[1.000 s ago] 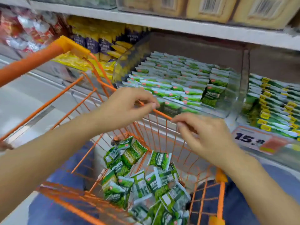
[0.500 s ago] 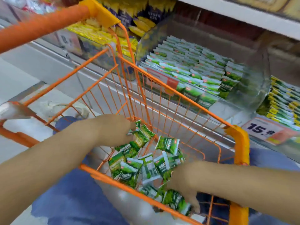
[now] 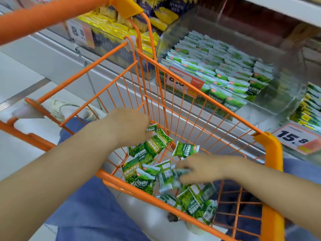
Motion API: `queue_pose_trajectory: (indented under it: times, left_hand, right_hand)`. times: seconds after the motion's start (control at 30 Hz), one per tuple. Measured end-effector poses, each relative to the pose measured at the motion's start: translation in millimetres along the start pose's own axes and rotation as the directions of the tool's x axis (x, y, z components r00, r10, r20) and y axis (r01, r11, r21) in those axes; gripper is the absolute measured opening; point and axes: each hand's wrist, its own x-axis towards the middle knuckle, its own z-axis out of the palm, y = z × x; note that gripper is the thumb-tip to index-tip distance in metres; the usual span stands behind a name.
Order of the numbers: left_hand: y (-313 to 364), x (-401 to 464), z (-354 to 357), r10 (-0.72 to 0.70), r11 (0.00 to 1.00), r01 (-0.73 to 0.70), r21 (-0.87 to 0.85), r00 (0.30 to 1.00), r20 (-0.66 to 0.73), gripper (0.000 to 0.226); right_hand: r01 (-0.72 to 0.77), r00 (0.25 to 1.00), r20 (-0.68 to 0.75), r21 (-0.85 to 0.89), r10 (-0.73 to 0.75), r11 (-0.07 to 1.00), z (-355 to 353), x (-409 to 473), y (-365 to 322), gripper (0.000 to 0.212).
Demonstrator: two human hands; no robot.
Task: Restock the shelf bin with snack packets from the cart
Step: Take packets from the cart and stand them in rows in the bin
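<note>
- Where the orange wire cart [image 3: 205,100] stands against the shelf, both hands reach down into its basket.
- Packets [image 3: 147,176]: green snack packs, loose heap on the cart floor; one lies apart near the far wall.
- Left hand [image 3: 128,126]: knuckles up, fingers curled onto the packets at the far-left corner of the heap; whether it grasps one cannot be told.
- Right hand [image 3: 201,168]: fingers [image 3: 181,166] spread and bent over the middle of the heap, touching packets; motion blur hides whether they grip.
- Bin [image 3: 284,94]: clear, on the shelf beyond the cart, holding rows of matching green packets.
- Price tag [image 3: 297,138]: reads 15.8, right of the bin.
</note>
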Motion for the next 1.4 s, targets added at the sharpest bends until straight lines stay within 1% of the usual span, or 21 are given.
queue_pose_trajectory:
  times: [0.03,0.1,0.17,0.23,0.27,0.33,0.4,0.47,0.67,0.77,0.87,0.93,0.97,1.03,1.07,1.1,1.17,1.23,1.3,1.33,1.4]
  left_hand:
    - [0,0,-2,-0.004,0.999,0.001,-0.039,0.998,-0.068,0.044]
    - [4,-2,-7,0.007,0.983,-0.035,-0.179,0.988,-0.154,0.052]
    - [8,-8,-12,0.019,0.938,-0.071,-0.34,0.988,-0.154,0.07]
    - [10,-13,-18,0.035,0.883,-0.091,-0.461,0.991,-0.13,0.083]
    - [10,-14,-20,0.05,0.858,-0.107,-0.503,0.991,-0.125,0.085]
    - [9,-13,-23,0.067,0.801,-0.142,-0.582,0.987,-0.149,0.078]
    - [9,-13,-27,0.044,0.756,-0.156,-0.636,0.981,-0.188,0.065]
    - [9,-15,-30,0.019,0.715,-0.171,-0.678,0.974,-0.225,0.057]
    - [13,-18,-31,-0.08,0.61,-0.259,-0.749,0.92,-0.383,0.066]
    - [13,-19,-29,-0.094,0.577,-0.302,-0.759,0.898,-0.429,0.06]
    - [12,-18,-27,-0.097,0.516,-0.309,-0.799,0.906,-0.413,0.04]
    - [12,-17,-22,-0.153,0.571,-0.343,-0.746,0.848,-0.507,0.035]
    - [11,-16,-19,-0.144,0.667,-0.373,-0.646,0.785,-0.602,0.033]
    - [13,-15,-18,0.021,0.861,-0.399,-0.316,0.648,-0.762,0.023]
    - [14,-15,-17,0.121,0.896,-0.405,-0.179,0.613,-0.781,0.02]
    - [15,-14,-17,0.188,0.902,-0.418,-0.111,0.61,-0.77,0.021]
    - [16,-14,-19,0.204,0.869,-0.457,-0.191,0.682,-0.703,0.034]
    - [17,-17,-22,0.107,0.787,-0.447,-0.426,0.779,-0.618,0.042]
    - [14,-19,-21,-0.031,0.689,-0.392,-0.61,0.825,-0.564,0.035]
    - [11,-18,-19,-0.09,0.669,-0.354,-0.653,0.834,-0.544,0.034]
    - [7,-15,-16,-0.119,0.701,-0.269,-0.661,0.869,-0.48,0.041]
  right_hand:
    - [0.024,0.998,-0.067,0.23,-0.009,0.973,-6,-2,-1,0.023]
    - [0.105,0.981,-0.195,0.576,0.011,0.811,-17,-4,-3,0.017]
    - [0.207,0.956,-0.294,0.712,0.017,0.671,-23,-7,-5,0.017]
    - [0.335,0.918,-0.397,0.759,-0.01,0.559,-28,-11,-14,0.015]
    - [0.386,0.896,-0.445,0.781,0.004,0.492,-31,-14,-16,0.022]
    - [0.478,0.843,-0.537,0.783,0.043,0.399,-37,-20,-18,0.034]
    - [0.542,0.799,-0.598,0.765,0.07,0.347,-39,-23,-19,0.032]
    - [0.585,0.767,-0.636,0.747,0.083,0.316,-39,-23,-20,0.031]
    - [0.667,0.685,-0.713,0.696,0.151,0.264,-40,-29,-23,0.034]
    - [0.674,0.678,-0.717,0.694,0.159,0.254,-44,-30,-22,0.035]
    - [0.645,0.708,-0.686,0.724,0.166,0.243,-47,-30,-18,0.037]
    - [0.602,0.767,-0.626,0.778,0.14,0.18,-48,-30,-16,0.042]
    - [0.577,0.801,-0.587,0.809,0.112,0.114,-48,-30,-15,0.045]
    - [0.532,0.846,-0.53,0.844,0.057,-0.067,-50,-33,-14,0.052]
    - [0.528,0.848,-0.528,0.839,0.04,-0.131,-51,-33,-13,0.051]
    - [0.546,0.837,-0.546,0.825,0.04,-0.148,-52,-33,-12,0.046]
    - [0.588,0.809,-0.582,0.802,0.081,-0.109,-52,-31,-8,0.043]
    - [0.612,0.789,-0.602,0.788,0.123,-0.069,-52,-30,-5,0.05]
    - [0.632,0.77,-0.62,0.774,0.151,-0.044,-52,-29,-2,0.054]
    - [0.642,0.759,-0.63,0.766,0.163,-0.029,-51,-29,-2,0.054]
    - [0.659,0.74,-0.651,0.752,0.17,0.016,-50,-28,-3,0.052]
